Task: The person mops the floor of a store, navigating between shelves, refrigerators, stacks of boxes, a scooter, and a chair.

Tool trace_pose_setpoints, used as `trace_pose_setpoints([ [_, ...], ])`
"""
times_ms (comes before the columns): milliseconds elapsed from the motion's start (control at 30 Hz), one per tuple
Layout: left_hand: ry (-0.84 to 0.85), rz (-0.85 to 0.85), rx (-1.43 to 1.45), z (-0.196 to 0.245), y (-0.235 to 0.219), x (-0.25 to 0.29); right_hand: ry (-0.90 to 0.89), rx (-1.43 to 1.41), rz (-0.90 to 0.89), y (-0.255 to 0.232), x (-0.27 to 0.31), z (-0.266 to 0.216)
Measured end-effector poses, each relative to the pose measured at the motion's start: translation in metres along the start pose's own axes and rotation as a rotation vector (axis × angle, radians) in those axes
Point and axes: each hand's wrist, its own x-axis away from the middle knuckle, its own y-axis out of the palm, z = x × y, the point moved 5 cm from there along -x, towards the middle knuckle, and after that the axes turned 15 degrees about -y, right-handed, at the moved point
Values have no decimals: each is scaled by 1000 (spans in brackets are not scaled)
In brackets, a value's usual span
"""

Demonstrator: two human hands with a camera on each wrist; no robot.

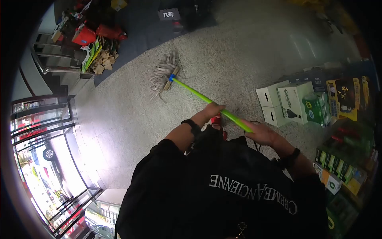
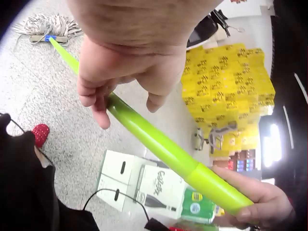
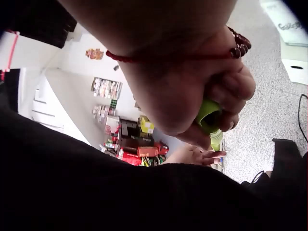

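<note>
A string mop with grey strands [image 1: 161,77] and a blue clamp lies with its head on the speckled floor, ahead and to the left in the head view. Its bright green handle [image 1: 195,92] slants back toward the person's body. My left hand [image 1: 214,110] holds the handle partway down, fingers loosely around it and thumb apart in the left wrist view. Near the top end, my right hand [image 1: 261,134] grips the handle firmly. The hollow handle end [image 3: 210,119] pokes out of that fist in the right wrist view.
White cartons [image 1: 284,102] and green shrink-wrapped packs [image 1: 316,108] stand on the right. Flattened cardboard [image 1: 104,59] and red boxes sit at the far left by a metal rail [image 1: 59,70]. A dark mat [image 1: 135,44] covers the floor ahead. Glass doors [image 1: 47,159] are at left.
</note>
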Motion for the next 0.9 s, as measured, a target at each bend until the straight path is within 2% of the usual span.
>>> trace_pose_setpoints([
  [67, 3, -58, -2, -4, 37, 4, 141, -18, 30, 18, 45, -3],
  [100, -65, -212, -65, -15, 63, -6, 143, -23, 31, 34, 67, -1],
  [133, -128, -365, -125, -24, 83, -9, 143, -7, 106, 46, 89, 1],
  [233, -85, -431, -171, 5, 102, 56, 181, -29, 240, 75, 140, -4],
  [367, -56, -529, -300, 11, 111, 66, 205, -157, 364, 96, 153, -21],
  [433, -91, -587, -597, 7, 109, 55, 225, -138, 349, 100, 141, -22],
  [467, -92, -594, -603, 5, 102, 51, 238, -120, 326, 102, 133, -24],
  [533, -33, -495, -524, 5, 73, 48, 201, -113, 363, 94, 107, -42],
  [567, -34, -499, -533, 5, 56, 47, 156, -92, 394, 85, 88, -51],
  [633, 34, -409, -323, 14, 9, 42, 167, -147, 383, 68, 38, -60],
  [733, -52, -321, -367, 15, -63, -9, 124, -151, 425, 51, -53, -67],
  [800, 12, -96, -227, 33, -120, -2, 190, -493, 335, 61, -114, -43],
  [867, 41, 116, -152, 27, -166, -45, 30, -208, 435, 48, -166, -47],
  [900, 41, 111, -157, 30, -185, -60, 35, -211, 439, 40, -186, -55],
])
